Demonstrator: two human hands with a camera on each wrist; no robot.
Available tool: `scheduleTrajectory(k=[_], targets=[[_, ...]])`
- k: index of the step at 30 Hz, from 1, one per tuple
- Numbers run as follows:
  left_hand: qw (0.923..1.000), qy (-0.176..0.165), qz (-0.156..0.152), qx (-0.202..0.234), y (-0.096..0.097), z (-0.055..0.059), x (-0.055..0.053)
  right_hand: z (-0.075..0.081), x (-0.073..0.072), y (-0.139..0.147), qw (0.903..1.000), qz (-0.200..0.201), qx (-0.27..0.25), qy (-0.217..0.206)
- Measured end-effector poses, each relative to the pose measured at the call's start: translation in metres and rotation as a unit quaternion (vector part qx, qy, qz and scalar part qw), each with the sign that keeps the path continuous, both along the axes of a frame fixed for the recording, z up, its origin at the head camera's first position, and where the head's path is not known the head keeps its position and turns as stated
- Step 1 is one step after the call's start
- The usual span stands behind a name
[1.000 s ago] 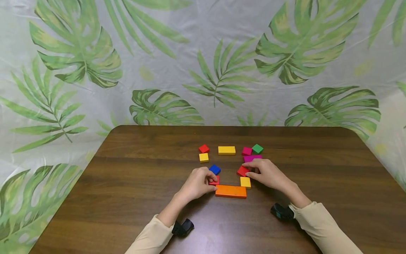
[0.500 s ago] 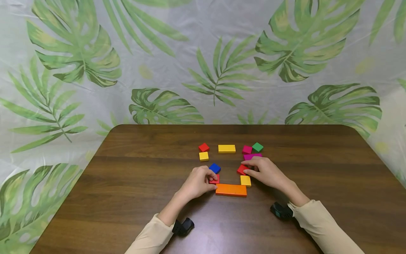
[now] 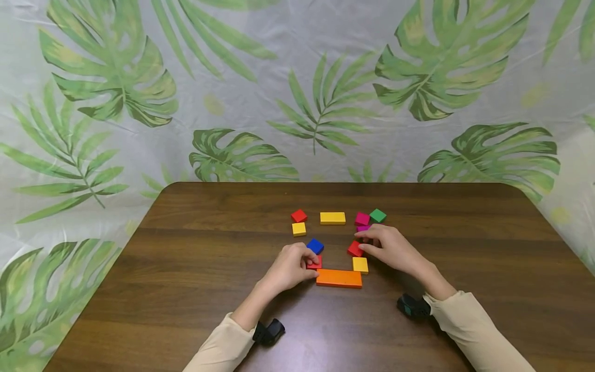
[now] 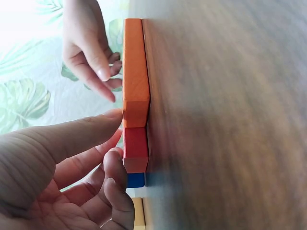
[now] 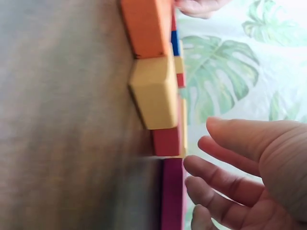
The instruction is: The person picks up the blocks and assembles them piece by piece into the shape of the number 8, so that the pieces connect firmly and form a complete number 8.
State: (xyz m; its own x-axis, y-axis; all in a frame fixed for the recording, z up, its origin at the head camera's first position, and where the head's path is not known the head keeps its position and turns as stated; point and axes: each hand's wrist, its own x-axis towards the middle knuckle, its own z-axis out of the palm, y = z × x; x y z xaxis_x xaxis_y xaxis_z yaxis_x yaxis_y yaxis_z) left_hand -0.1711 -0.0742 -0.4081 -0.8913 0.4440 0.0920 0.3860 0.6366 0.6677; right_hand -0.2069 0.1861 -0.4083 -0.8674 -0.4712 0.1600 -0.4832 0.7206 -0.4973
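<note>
here, the left hand (image 3: pixel 290 265) holds, fingers curled, a red square wooden block (image 4: pixel 136 149) at ten o'clock of the long orange wooden bar (image 3: pixel 339 278); the right hand (image 3: pixel 389 249), fingers spread, gripping nothing, hovers by a second red square wooden block (image 3: pixel 355 249) at the bar's one o'clock. gentle nudges should spare the yellow square wooden block (image 3: pixel 360 265) between.

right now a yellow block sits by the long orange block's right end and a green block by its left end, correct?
Not quite: the left wrist view shows a red block, not green, by the left end. A yellow block does sit by the right end of the long orange block.
</note>
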Motion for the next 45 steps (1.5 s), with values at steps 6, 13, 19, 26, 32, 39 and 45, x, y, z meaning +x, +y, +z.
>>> scheduleTrajectory(k=[6,13,19,26,32,39,45], targets=[[1.0,0.0,0.0,0.002,0.0,-0.001,-0.001,0.007,-0.014,-0.002,0.9997,0.0,-0.004,0.022],[1.0,0.002,-0.002,0.0,0.0,-0.002,-0.001,0.016,-0.041,-0.007,0.9995,0.016,-0.006,0.027],[1.0,-0.005,0.0,-0.005,0.0,-0.004,-0.002,0.015,-0.062,-0.013,0.9995,0.012,0.017,0.026],[0.9999,-0.004,0.005,-0.01,-0.001,-0.002,-0.001,0.011,-0.078,-0.021,0.9998,0.007,0.017,0.008],[1.0,0.0,-0.002,-0.006,-0.001,-0.001,-0.001,0.006,-0.083,-0.028,0.9992,0.022,0.025,0.025],[1.0,0.004,0.0,-0.007,-0.002,-0.002,-0.002,0.004,-0.082,-0.04,0.9976,0.021,0.046,0.048],[0.9999,0.006,0.003,-0.012,-0.002,-0.003,-0.003,-0.001,-0.084,-0.038,0.9968,0.036,0.051,0.05]])
